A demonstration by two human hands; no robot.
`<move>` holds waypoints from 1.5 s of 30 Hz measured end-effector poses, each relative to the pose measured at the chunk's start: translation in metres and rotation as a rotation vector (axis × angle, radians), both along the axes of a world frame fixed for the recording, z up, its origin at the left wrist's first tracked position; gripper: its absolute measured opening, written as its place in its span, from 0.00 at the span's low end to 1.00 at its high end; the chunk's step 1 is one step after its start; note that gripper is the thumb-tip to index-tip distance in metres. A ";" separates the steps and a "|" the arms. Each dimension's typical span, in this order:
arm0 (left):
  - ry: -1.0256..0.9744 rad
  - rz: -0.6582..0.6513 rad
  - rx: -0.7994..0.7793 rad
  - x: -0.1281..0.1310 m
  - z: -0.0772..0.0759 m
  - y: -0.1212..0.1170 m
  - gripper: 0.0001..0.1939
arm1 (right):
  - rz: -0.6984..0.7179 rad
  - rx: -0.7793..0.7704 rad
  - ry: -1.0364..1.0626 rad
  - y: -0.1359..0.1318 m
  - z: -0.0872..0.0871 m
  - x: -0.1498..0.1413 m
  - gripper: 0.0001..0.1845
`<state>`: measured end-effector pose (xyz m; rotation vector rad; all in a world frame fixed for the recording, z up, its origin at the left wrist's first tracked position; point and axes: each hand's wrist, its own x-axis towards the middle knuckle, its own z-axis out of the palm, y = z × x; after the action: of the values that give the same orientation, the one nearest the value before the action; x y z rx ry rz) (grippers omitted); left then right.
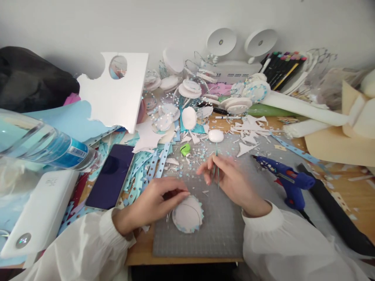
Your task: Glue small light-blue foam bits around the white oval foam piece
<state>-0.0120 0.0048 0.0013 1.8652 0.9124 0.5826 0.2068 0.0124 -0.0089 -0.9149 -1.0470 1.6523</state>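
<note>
My left hand [161, 197] has its fingers closed in a pinch at the upper left edge of a round white disc [188, 215]. Bits of pale blue trim run around the disc's rim, and a thin line curves over its face; the fingertips are partly hidden. To the right, my right hand [231, 179] grips slim teal tweezers [217, 169] upright between thumb and fingers, above the grey cutting mat [199, 248]. Tiny blue and white paper bits [196, 152] lie scattered beyond both hands. A white oval piece [216, 136] lies just past the tweezers.
On the right lies a blue glue gun [287, 177]. A phone [110, 175], a white power bank [41, 214] and a water bottle [49, 142] crowd the left. Blue paper strips [143, 164], foam scraps [249, 128] and several decorated discs [190, 89] fill the back.
</note>
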 end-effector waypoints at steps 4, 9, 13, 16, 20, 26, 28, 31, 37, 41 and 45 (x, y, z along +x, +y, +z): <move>-0.025 0.045 0.137 -0.001 -0.002 0.002 0.08 | 0.147 -0.023 0.028 -0.004 -0.002 -0.001 0.16; -0.152 0.122 0.155 -0.004 -0.004 0.005 0.14 | 0.251 -0.035 -0.009 -0.009 0.000 -0.002 0.15; -0.162 0.061 0.118 -0.003 -0.005 0.003 0.12 | 0.302 -0.007 -0.065 -0.012 0.002 -0.003 0.15; -0.130 0.122 0.117 -0.002 -0.004 0.003 0.05 | 0.313 0.005 -0.080 -0.013 0.004 -0.004 0.15; -0.123 0.182 0.138 -0.002 -0.003 0.004 0.04 | 0.307 0.012 -0.054 -0.013 0.006 -0.006 0.14; -0.118 0.303 0.152 -0.004 -0.002 0.004 0.06 | 0.127 0.090 -0.072 -0.008 0.001 -0.002 0.17; -0.122 0.355 0.136 -0.004 -0.002 0.005 0.07 | -0.083 0.137 -0.098 -0.004 -0.001 0.002 0.16; -0.131 0.404 0.140 -0.005 -0.004 0.005 0.07 | -0.342 0.106 -0.076 0.001 0.000 0.008 0.13; -0.172 0.490 0.265 -0.005 -0.013 0.009 0.04 | -0.470 0.062 -0.020 0.002 0.004 0.008 0.11; -0.191 0.511 0.278 -0.005 -0.011 0.007 0.08 | -0.364 0.078 -0.084 0.000 0.005 0.005 0.10; -0.082 0.459 0.262 -0.008 -0.004 0.003 0.09 | -0.183 0.117 -0.249 -0.002 0.005 0.000 0.09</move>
<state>-0.0196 0.0075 -0.0030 1.8472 1.2686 1.0936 0.2070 0.0100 -0.0037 -1.1233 -1.1759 1.3368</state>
